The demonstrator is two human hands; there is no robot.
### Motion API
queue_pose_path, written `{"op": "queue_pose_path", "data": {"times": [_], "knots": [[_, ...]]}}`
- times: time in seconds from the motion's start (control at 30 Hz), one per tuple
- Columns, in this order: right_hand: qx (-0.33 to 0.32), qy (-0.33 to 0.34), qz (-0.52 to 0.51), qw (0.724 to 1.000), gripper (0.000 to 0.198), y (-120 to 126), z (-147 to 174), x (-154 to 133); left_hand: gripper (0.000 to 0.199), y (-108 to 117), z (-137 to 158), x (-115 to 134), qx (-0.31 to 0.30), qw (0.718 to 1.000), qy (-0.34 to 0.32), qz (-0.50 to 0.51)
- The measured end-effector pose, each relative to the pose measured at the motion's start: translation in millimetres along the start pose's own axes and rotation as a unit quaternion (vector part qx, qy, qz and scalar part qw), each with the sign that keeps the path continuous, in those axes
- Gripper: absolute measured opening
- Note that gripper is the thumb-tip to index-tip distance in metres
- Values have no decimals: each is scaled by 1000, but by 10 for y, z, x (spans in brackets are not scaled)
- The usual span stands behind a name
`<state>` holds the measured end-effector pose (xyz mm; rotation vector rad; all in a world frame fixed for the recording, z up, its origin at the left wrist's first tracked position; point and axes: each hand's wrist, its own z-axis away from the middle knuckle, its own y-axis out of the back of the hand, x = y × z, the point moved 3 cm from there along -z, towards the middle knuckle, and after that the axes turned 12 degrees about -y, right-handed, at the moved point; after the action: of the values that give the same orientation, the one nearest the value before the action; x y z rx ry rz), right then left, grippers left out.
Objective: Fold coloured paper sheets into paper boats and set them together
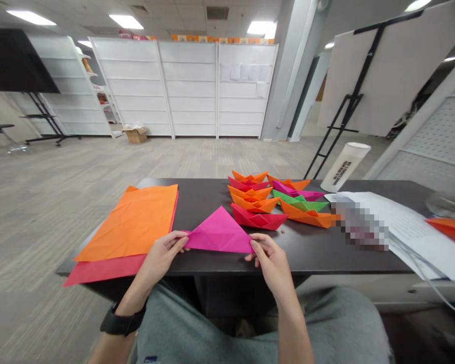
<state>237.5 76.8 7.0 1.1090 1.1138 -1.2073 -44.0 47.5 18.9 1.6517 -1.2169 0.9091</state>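
Observation:
A folded pink sheet of paper (220, 233), triangular with its peak pointing away from me, is held just above the table's front edge. My left hand (166, 253) pinches its left corner between thumb and fingers. At the opposite corner, my right hand (268, 257) grips the paper the same way. Right behind the pink paper stands a red paper boat (258, 218), the nearest of two rows of folded boats. An orange paper boat (307, 215) fronts the right row, which also has a green boat (300, 202) and a magenta one (296, 191).
Orange sheets (132, 222) over red sheets (106, 270) lie on the left of the dark table (197, 194), overhanging its front edge. To the right are white papers (405, 227), a cable (420, 273) and a white cylinder (347, 167). Part of the right side is pixelated.

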Motion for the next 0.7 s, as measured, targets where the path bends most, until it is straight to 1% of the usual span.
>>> {"op": "queue_pose_path", "data": {"times": [0.17, 0.33, 0.5, 0.7], "knots": [[5, -4, -4, 1000, 42, -15, -1, 11, 39, 2, 1, -20, 31, 999, 7, 32], [17, -1, 16, 1000, 41, -15, -13, 26, 44, 46, 5, -22, 64, 997, 20, 33], [29, -1, 40, 999, 44, -25, -14, 18, 36, 72, -6, -55, 90, 996, 13, 15], [39, -5, 33, 999, 48, -26, -19, 21, 23, 56, 20, -27, 67, 998, 6, 19]]}}
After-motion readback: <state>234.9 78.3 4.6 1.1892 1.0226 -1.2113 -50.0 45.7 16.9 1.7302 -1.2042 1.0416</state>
